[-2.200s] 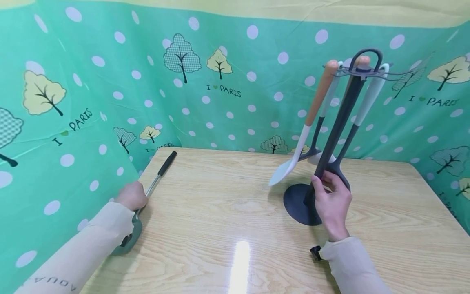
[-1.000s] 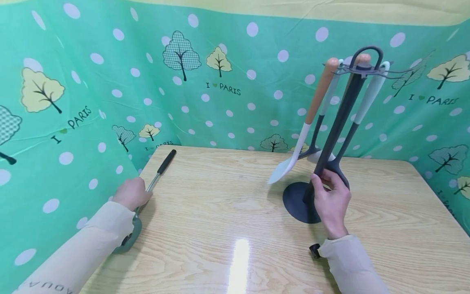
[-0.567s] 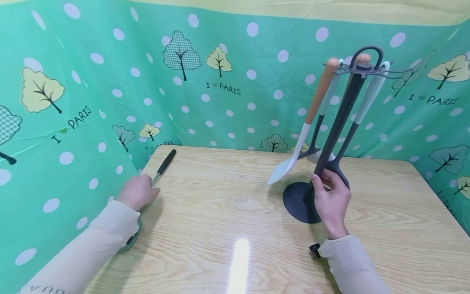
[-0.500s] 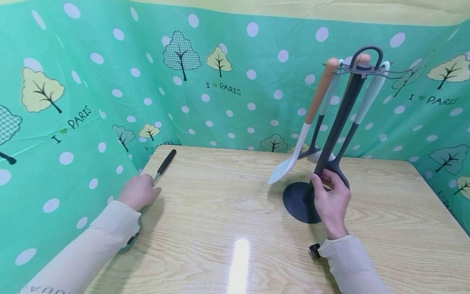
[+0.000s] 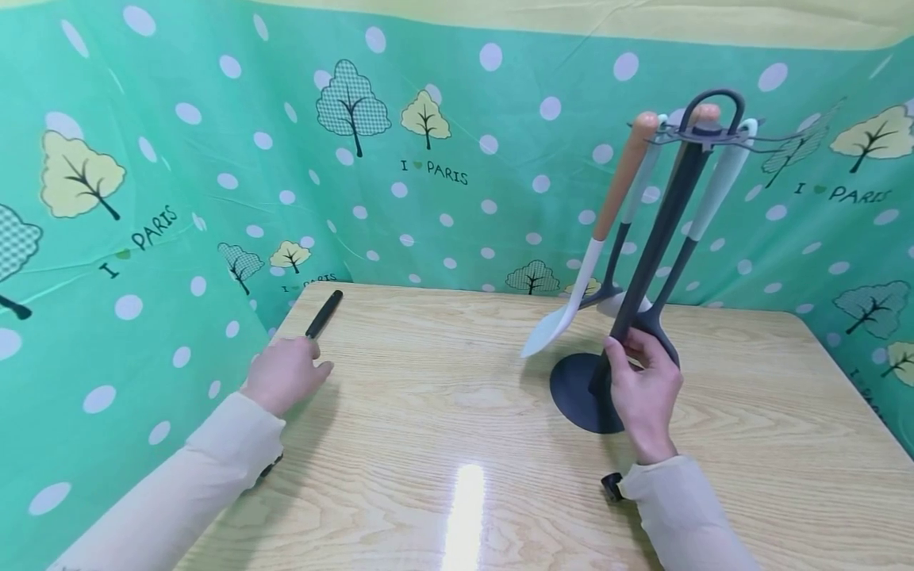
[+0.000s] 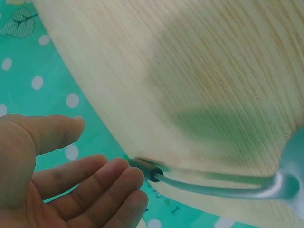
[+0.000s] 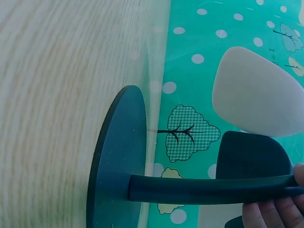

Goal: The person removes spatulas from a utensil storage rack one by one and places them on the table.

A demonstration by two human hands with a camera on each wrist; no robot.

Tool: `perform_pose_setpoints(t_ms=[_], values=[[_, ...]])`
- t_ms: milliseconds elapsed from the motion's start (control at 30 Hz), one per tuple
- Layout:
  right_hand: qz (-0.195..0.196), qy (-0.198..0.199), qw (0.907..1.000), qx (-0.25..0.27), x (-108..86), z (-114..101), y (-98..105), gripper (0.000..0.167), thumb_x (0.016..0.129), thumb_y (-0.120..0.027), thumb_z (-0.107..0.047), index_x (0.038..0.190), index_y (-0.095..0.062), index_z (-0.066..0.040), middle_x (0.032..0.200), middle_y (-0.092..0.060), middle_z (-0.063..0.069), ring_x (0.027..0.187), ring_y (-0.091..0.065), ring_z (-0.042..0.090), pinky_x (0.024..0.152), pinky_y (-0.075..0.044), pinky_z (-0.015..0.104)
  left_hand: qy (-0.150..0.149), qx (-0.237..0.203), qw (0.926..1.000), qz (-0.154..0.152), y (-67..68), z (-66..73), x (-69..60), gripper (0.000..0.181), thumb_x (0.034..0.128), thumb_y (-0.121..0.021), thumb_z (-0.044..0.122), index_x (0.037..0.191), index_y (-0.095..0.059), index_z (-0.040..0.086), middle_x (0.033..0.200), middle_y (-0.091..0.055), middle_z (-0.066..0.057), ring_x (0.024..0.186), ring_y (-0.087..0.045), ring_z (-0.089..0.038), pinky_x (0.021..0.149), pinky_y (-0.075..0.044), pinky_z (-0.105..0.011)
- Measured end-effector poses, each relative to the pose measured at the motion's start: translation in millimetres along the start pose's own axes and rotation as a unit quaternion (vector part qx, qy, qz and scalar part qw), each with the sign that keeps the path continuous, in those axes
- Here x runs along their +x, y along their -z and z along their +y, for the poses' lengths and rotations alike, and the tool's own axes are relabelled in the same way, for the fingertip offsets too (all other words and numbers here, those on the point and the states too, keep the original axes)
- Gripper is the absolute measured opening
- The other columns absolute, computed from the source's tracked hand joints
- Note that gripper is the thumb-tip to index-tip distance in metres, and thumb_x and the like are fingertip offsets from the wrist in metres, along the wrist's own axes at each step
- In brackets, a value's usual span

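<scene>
My left hand (image 5: 286, 374) is over the left side of the table, beside a long utensil with a black handle (image 5: 324, 314). In the left wrist view the fingers are relaxed and the thumb stands apart, with nothing gripped. That utensil's rounded green head (image 6: 292, 171) shows at the right edge there; its exact kind cannot be told. My right hand (image 5: 646, 392) grips the lower part of the black pole (image 7: 204, 190) of a utensil stand, just above its round base (image 5: 581, 392). Several utensils hang from the stand, including a white-headed one with a wood-coloured handle (image 5: 621, 186).
Hanging heads surround the pole, among them a pale one (image 7: 256, 95) and a dark one (image 7: 251, 156) near the right fingers. The wooden table (image 5: 428, 381) meets a green dotted cloth (image 5: 443, 222) behind and at the left.
My left hand has slid up along the utensil toward its black handle, and its fingers have loosened from the shaft. The utensil lies where it was. My right hand keeps holding the pole.
</scene>
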State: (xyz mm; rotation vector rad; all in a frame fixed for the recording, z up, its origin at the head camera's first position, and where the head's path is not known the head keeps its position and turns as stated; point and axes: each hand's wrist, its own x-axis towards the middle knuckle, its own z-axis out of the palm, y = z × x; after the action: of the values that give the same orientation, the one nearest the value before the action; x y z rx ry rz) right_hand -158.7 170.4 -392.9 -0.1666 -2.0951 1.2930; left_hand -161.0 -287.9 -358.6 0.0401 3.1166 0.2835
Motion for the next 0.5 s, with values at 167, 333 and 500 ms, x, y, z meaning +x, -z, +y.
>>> perform_pose_setpoints(t_ms=[167, 333, 500], values=[[-0.002, 0.000, 1.0000, -0.002, 0.0, 0, 0, 0.022, 0.089, -0.069, -0.023, 0.106, -0.070, -0.009, 0.096, -0.066, 0.003, 0.087, -0.062, 0.006, 0.072, -0.048, 0.009, -0.018, -0.002, 0.9998, 0.005, -1.7, 11.8, -3.4, 0.032, 0.0883, -0.065, 0.024, 0.100, -0.068, -0.005, 0.098, -0.067, -0.025, 0.070, -0.064, -0.034, 0.057, -0.052, -0.047], [0.000, 0.001, 1.0000, -0.004, 0.2, 0, -1, 0.022, 0.089, -0.069, -0.023, 0.105, -0.070, -0.009, 0.096, -0.067, 0.003, 0.087, -0.062, 0.005, 0.072, -0.048, 0.009, -0.026, -0.005, 0.9996, 0.003, -3.5, 25.0, -6.6, 0.032, 0.0877, -0.066, 0.024, 0.103, -0.068, -0.004, 0.100, -0.067, -0.023, 0.073, -0.064, -0.034, 0.058, -0.052, -0.048], [0.001, 0.002, 1.0000, -0.003, 0.1, 0, 0, 0.022, 0.089, -0.069, -0.023, 0.106, -0.071, -0.009, 0.096, -0.067, 0.003, 0.087, -0.062, 0.004, 0.072, -0.048, 0.008, -0.044, -0.011, 0.9988, 0.019, -5.7, 35.6, -9.6, 0.027, 0.0863, -0.068, 0.023, 0.100, -0.069, -0.001, 0.084, -0.067, -0.013, 0.061, -0.056, -0.021, 0.057, -0.051, -0.045]])
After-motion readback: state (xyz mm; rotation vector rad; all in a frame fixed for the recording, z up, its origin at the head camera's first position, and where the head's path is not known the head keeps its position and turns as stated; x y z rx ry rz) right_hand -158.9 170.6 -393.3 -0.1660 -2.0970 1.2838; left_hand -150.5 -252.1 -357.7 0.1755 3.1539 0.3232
